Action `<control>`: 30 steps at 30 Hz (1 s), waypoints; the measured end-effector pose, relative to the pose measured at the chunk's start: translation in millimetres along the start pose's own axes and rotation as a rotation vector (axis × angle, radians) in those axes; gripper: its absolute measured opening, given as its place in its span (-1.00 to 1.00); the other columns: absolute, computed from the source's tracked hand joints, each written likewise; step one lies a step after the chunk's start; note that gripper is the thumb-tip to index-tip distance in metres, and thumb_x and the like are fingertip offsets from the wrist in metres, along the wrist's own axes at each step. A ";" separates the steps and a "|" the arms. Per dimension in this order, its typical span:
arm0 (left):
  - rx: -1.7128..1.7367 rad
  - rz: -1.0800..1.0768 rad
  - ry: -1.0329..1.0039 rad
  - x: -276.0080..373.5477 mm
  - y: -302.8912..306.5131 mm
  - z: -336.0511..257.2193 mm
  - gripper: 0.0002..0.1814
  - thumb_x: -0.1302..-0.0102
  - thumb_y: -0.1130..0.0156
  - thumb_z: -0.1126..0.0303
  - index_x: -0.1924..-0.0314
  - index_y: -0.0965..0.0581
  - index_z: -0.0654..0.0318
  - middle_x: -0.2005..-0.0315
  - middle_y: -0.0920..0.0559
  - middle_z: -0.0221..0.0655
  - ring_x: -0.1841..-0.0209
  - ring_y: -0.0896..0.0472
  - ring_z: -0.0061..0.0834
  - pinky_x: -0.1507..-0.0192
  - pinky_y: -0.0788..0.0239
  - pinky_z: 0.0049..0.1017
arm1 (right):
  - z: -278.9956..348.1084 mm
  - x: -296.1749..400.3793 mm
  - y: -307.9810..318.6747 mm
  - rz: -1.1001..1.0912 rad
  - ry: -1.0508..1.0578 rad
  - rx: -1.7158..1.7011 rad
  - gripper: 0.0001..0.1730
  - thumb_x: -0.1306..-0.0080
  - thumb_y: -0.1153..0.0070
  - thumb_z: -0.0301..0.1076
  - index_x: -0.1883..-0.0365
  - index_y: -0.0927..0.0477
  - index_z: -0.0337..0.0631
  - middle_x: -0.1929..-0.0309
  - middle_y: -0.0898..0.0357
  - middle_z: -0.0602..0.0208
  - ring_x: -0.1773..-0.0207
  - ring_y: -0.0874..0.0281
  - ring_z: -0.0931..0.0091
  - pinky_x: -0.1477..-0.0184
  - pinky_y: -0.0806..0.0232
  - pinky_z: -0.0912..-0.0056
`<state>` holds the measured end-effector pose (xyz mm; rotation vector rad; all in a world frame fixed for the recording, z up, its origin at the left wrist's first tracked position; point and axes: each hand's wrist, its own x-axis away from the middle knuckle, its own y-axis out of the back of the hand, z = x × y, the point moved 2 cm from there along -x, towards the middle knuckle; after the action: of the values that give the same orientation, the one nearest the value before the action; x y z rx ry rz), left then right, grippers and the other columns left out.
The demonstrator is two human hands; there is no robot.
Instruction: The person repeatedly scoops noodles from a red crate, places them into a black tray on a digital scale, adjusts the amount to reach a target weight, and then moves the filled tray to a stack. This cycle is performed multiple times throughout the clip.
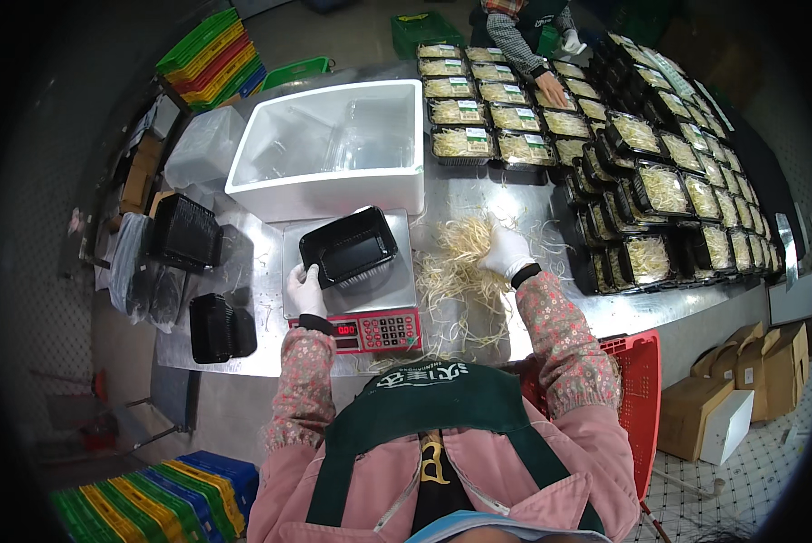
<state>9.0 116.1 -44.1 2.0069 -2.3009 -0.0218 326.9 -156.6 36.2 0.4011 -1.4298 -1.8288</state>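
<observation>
My left hand (306,292), in a white glove, grips the near left corner of an empty black plastic tray (349,246). The tray is tilted over the steel platform of a red digital scale (385,331). My right hand (508,250), also gloved, grasps a clump of bean sprouts (466,239) to the right of the scale. Loose sprouts (457,292) lie spread on the steel table (270,271) beneath and around that hand.
A white foam box (324,197) stands behind the scale. Black trays (187,231) stand at the left. Packed sprout trays (462,144) fill the back and right, some stacked (650,258). A co-worker's hand (552,89) touches one. A red crate (633,400) is beside me.
</observation>
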 end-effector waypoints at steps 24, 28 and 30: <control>-0.603 0.350 -0.655 24.3 -12.9 -45.9 -0.31 -0.53 0.12 0.15 -0.48 -0.02 0.38 -0.41 -0.20 0.08 -0.48 -0.13 -0.08 -0.48 0.10 -0.24 | 234.4 -27.2 -65.3 -0.164 0.812 0.131 -0.29 0.11 -0.35 -0.22 -0.02 -0.45 -0.33 0.17 -0.54 0.08 0.05 -0.53 0.16 0.00 -0.40 0.13; -0.910 0.641 -0.885 23.5 -21.2 -64.8 -0.31 -0.46 0.06 0.16 -0.45 -0.09 0.38 -0.38 -0.25 0.05 -0.43 -0.20 0.00 -0.45 0.03 -0.16 | 237.8 -33.0 -76.3 0.016 0.811 -0.001 -0.10 0.08 -0.35 -0.09 -0.22 -0.36 -0.32 -0.03 -0.45 -0.04 -0.12 -0.41 0.07 -0.18 -0.30 0.08; -0.954 0.628 -0.857 23.9 -23.1 -64.9 -0.34 -0.47 0.09 0.17 -0.45 -0.12 0.35 -0.38 -0.26 0.02 -0.42 -0.22 -0.03 -0.44 0.00 -0.15 | 221.7 -43.5 -71.7 0.176 0.840 -0.125 0.02 0.13 -0.42 0.03 -0.27 -0.34 -0.27 -0.19 -0.34 -0.12 -0.27 -0.26 -0.03 -0.32 -0.18 0.04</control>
<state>33.5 92.4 20.3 0.7949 -2.3858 -1.7924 183.6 32.1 32.3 0.8269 -0.7350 -1.3379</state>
